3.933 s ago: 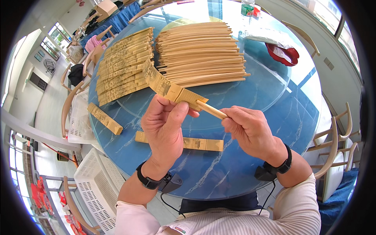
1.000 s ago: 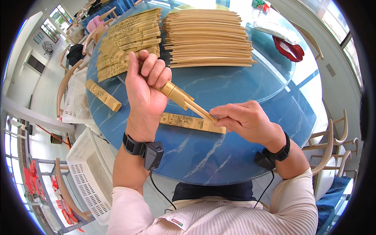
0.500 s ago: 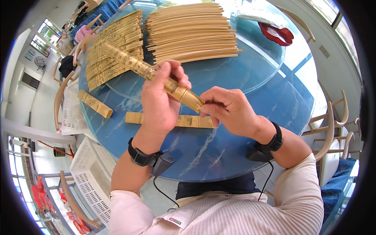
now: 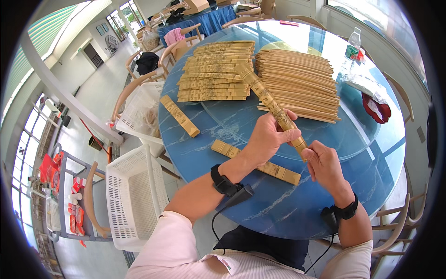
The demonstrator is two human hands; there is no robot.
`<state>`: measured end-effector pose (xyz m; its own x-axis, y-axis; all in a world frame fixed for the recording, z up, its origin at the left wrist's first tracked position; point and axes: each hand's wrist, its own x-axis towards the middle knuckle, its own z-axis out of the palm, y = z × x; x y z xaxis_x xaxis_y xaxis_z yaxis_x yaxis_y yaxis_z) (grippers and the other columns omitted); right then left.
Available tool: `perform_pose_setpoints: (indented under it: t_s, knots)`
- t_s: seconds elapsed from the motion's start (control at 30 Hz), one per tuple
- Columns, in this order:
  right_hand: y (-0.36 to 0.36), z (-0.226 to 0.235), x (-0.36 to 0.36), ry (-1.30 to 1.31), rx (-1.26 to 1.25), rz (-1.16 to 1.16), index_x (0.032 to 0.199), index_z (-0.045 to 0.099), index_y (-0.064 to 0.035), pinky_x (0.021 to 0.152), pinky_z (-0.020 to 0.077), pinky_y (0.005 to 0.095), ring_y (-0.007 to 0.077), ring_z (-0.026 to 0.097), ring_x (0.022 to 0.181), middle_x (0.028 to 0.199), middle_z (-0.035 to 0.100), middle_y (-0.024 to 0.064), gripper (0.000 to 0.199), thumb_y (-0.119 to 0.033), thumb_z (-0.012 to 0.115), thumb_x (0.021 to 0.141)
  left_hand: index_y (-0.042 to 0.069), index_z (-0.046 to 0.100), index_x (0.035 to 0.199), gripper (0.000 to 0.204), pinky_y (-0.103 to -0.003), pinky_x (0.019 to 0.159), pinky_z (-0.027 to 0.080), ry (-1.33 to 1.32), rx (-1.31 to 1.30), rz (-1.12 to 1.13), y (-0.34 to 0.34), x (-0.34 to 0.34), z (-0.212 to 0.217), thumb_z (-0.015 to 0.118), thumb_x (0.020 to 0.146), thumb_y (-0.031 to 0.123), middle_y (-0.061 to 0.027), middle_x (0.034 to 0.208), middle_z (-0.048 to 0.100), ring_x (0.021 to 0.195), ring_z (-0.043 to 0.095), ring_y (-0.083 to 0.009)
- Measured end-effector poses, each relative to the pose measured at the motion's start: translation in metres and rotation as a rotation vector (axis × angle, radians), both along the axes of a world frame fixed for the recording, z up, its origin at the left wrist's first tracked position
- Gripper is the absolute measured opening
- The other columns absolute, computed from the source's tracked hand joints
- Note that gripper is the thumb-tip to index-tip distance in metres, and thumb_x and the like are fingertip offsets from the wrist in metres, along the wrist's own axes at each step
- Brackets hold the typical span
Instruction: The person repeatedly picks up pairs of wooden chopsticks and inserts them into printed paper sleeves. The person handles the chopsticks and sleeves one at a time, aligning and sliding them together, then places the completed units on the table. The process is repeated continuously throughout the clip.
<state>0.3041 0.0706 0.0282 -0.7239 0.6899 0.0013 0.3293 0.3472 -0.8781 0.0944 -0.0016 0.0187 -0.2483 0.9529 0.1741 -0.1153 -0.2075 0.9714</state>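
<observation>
My left hand (image 4: 272,139) is wrapped round the middle of a long gold printed packet (image 4: 263,93), which slants from upper left to lower right above the table. At the packet's lower end, my right hand (image 4: 325,163) pinches the tip between thumb and fingers. What is inside the packet, if anything, cannot be seen. Below the hands lies a long flat gold box (image 4: 284,173), partly covered by my left forearm. A second gold box (image 4: 180,116) rests near the table's left edge. Beyond the hands are a fanned stack of flat gold packets (image 4: 213,76) and a pile of thin wooden sticks (image 4: 297,83).
The round blue marbled table (image 4: 278,209) carries a glass turntable. A red dish (image 4: 377,110), a silvery plastic bag (image 4: 364,86) and a clear bottle (image 4: 354,39) stand at the right. White plastic baskets (image 4: 134,186) and wooden chairs (image 4: 127,95) are on the left.
The whole view has shifted, bringing the bottle and more of the room into sight. Both hands keep their hold on the gold packet, which now slants more steeply.
</observation>
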Motion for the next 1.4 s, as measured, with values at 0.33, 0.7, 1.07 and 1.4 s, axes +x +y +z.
perform_pose_setpoints:
  t_s: [0.33,0.7,1.07,1.4]
  knots:
    - [0.013,-0.017,0.004,0.055,0.560,0.118,0.082,0.053,-0.0034,0.052,0.0464,0.0467,0.0387,0.060,0.057,0.064,0.061,0.0167,0.035,-0.023,0.072,0.104,0.004,0.069,0.115,0.017,-0.031,0.071,0.064,-0.201,0.120,0.234,-0.004,-0.021,0.008,0.069,0.108,0.020,-0.0126,0.104,0.078,0.091,0.079,-0.0227]
    - [-0.008,-0.012,0.008,0.191,0.624,0.165,0.085,0.056,-0.0023,0.056,0.0511,0.0488,0.0407,0.065,0.063,0.067,0.064,0.0183,0.036,-0.030,0.073,0.101,0.004,0.066,0.121,0.022,-0.033,0.071,0.065,0.029,0.255,0.511,-0.035,-0.108,0.072,0.070,0.108,0.022,-0.0067,0.102,0.076,0.085,0.076,-0.0176]
    - [0.007,-0.034,0.002,0.057,0.672,0.187,0.084,0.059,-0.0018,0.057,0.0512,0.0490,0.0410,0.066,0.066,0.069,0.066,0.0168,0.034,-0.028,0.074,0.100,0.000,0.049,0.130,0.054,-0.044,0.076,0.064,-0.184,-0.420,0.529,-0.004,-0.219,0.028,0.065,0.108,0.047,-0.0192,0.105,0.072,0.091,0.075,-0.0322]
    - [0.003,-0.040,-0.001,-0.023,0.654,0.203,0.083,0.062,-0.0017,0.059,0.0531,0.0489,0.0397,0.068,0.066,0.067,0.068,0.0154,0.032,-0.027,0.074,0.100,0.003,0.070,0.119,0.022,-0.029,0.066,0.058,0.468,-0.476,0.199,-0.022,-0.076,0.042,0.071,0.104,0.019,-0.0062,0.096,0.075,0.080,0.072,-0.0147]
